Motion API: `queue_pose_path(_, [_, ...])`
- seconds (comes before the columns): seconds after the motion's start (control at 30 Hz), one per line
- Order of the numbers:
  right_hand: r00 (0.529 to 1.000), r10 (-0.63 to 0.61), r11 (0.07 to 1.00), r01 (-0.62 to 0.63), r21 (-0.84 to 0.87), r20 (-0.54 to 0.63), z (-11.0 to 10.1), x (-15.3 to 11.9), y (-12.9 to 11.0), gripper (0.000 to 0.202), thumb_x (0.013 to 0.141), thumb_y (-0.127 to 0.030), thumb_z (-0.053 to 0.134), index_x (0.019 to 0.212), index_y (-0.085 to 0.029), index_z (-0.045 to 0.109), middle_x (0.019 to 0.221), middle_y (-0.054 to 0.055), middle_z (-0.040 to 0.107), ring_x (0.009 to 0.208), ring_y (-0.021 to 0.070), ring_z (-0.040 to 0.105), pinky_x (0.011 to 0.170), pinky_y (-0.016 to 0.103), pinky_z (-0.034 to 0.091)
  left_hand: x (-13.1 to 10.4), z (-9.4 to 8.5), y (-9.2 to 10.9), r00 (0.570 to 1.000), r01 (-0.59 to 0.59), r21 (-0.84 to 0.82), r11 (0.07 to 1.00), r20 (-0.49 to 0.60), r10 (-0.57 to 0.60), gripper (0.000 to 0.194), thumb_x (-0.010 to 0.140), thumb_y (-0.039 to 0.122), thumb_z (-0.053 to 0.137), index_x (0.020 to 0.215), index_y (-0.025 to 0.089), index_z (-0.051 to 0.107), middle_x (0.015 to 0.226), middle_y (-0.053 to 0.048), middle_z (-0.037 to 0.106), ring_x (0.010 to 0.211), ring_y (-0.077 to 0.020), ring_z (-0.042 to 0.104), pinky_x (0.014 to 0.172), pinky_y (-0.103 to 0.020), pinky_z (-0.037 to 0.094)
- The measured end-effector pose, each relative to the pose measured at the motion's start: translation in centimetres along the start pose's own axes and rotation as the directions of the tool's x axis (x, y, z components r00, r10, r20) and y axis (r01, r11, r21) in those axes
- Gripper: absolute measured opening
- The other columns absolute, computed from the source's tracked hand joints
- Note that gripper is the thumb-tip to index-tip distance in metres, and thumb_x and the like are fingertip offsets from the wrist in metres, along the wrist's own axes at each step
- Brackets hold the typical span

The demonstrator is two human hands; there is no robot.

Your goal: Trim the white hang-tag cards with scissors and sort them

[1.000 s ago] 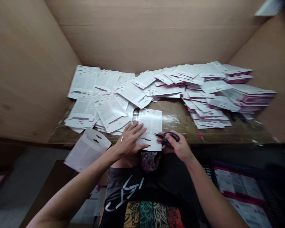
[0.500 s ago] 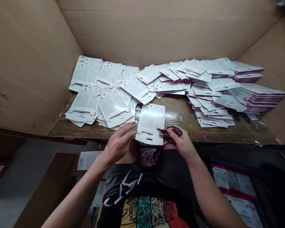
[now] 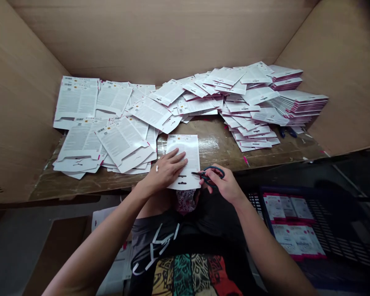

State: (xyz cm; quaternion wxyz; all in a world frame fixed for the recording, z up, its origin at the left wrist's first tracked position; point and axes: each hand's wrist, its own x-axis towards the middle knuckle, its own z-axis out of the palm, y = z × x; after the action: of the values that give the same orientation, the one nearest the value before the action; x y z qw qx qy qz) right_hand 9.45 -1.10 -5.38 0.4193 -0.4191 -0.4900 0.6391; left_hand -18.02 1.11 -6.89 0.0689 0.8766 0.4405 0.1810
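A white cardboard packet (image 3: 189,150) with printed text and hanger slots lies at the table's front edge, its slotted end toward me. My left hand (image 3: 168,168) rests on it, fingers stretched out flat across its left half. In my right hand (image 3: 228,185) is a pair of dark-handled scissors (image 3: 204,175). Their tips point left over the packet's lower right edge; I cannot tell whether they touch it. Part of the packet is hidden under my left hand.
Several like packets (image 3: 120,142) overlap on the left, and a heaped pile (image 3: 249,111) runs right. Blue handles (image 3: 286,131) show beside it. Tall board walls (image 3: 172,37) enclose the table. A dark blue crate (image 3: 342,234) with pink-edged packs stands low right.
My left hand has come right and down onto the packet, from beside its left edge. The scissors stay in my right hand near the packet's lower right edge. The view has shifted.
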Motion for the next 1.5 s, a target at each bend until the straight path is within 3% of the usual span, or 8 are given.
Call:
queue_pose_path(0.3, [0.997,-0.025,0.996,0.031,-0.079,0.068,-0.3,-0.1,0.7,0.040,0.098,-0.058,0.076,0.094,-0.019,0.072,0.083,0.005,0.078,0.051,0.0117,0.061,0.046,0.024,0.051,0.0,0.3,-0.1,0.999,0.015,0.026,1.000,0.033,-0.016,0.039,0.110,0.028,0.050,0.143,0.027,0.071,0.159,-0.007,0.062,0.157,-0.0366,0.045,0.120,-0.059,0.050])
queue_pose_path(0.5, [0.899,0.121,0.988,-0.151,0.039,0.420,-1.4,-1.0,0.2,0.039,0.096,-0.057,0.079,0.092,-0.019,0.072,0.096,0.011,0.080,0.067,0.0201,0.072,0.046,0.027,0.052,0.1,0.5,-0.4,0.999,0.032,0.012,0.999,0.011,-0.032,0.038,0.110,0.029,0.052,0.142,0.026,0.073,0.159,-0.008,0.062,0.157,-0.0376,0.045,0.118,-0.061,0.050])
queue_pose_path(0.63, [0.979,-0.180,0.984,0.181,0.001,0.091,-1.6,-0.3,0.3,0.030,0.104,-0.053,0.068,0.099,-0.024,0.074,0.129,0.013,0.075,0.090,0.0242,0.076,0.060,0.033,0.061,0.6,-0.2,0.6,0.999,0.047,-0.049,0.998,0.014,-0.046,0.030,0.107,0.026,0.057,0.128,0.028,0.079,0.152,-0.007,0.068,0.155,-0.0387,0.044,0.122,-0.064,0.046])
queue_pose_path(0.8, [0.826,-0.467,0.573,0.554,-0.603,0.315,-0.6,2.1,0.4,0.022,0.104,-0.018,0.058,0.116,-0.022,0.075,0.148,0.016,0.062,0.135,0.0330,0.061,0.115,0.055,0.054,2.2,-1.5,2.6,0.989,0.049,-0.022,0.999,0.140,-0.046,0.017,0.104,0.028,0.063,0.105,0.028,0.080,0.150,-0.007,0.065,0.154,-0.0447,0.041,0.116,-0.071,0.045])
queue_pose_path(0.97, [0.810,-0.393,0.279,0.557,-0.783,0.436,0.4,2.8,1.4,0.041,0.093,-0.001,0.054,0.124,-0.018,0.073,0.149,0.017,0.061,0.130,0.0357,0.055,0.111,0.057,0.055,2.5,-3.6,3.9,0.979,0.045,0.018,0.999,0.197,-0.048,0.026,0.100,0.012,0.059,0.113,0.026,0.076,0.146,-0.011,0.065,0.148,-0.0374,0.050,0.119,-0.065,0.045])
queue_pose_path(1.17, [0.818,-0.386,0.152,0.511,-0.846,0.426,1.6,3.0,1.7,0.032,0.097,-0.005,0.058,0.120,-0.020,0.075,0.148,0.015,0.063,0.117,0.0354,0.056,0.100,0.054,0.057,-2.9,-9.5,5.6,0.873,-0.087,-0.475,0.876,0.387,0.296,0.012,0.103,0.036,0.070,0.112,0.036,0.078,0.140,-0.001,0.074,0.128,-0.0235,0.071,0.110,-0.039,0.058])
queue_pose_path(1.3, [0.820,-0.401,0.131,0.493,-0.860,0.409,1.8,3.7,1.1,0.026,0.100,-0.008,0.057,0.111,-0.020,0.076,0.139,0.015,0.068,0.110,0.0340,0.058,0.092,0.052,0.058,-5.4,-7.2,5.5,0.974,0.118,-0.149,0.982,0.207,-0.086,0.037,0.099,0.045,0.076,0.129,0.025,0.069,0.159,-0.013,0.061,0.148,-0.0332,0.057,0.117,-0.052,0.054])
queue_pose_path(1.5, [0.707,-0.407,0.231,0.692,-0.684,0.578,0.2,2.2,0.4,0.027,0.099,-0.047,0.076,0.103,-0.020,0.075,0.135,0.015,0.069,0.111,0.0336,0.060,0.097,0.053,0.059,-5.4,-1.9,4.1,0.989,0.138,-0.060,0.989,0.060,-0.135,0.067,0.091,0.054,0.082,0.144,0.020,0.058,0.163,-0.017,0.054,0.163,-0.0422,0.033,0.126,-0.063,0.043])
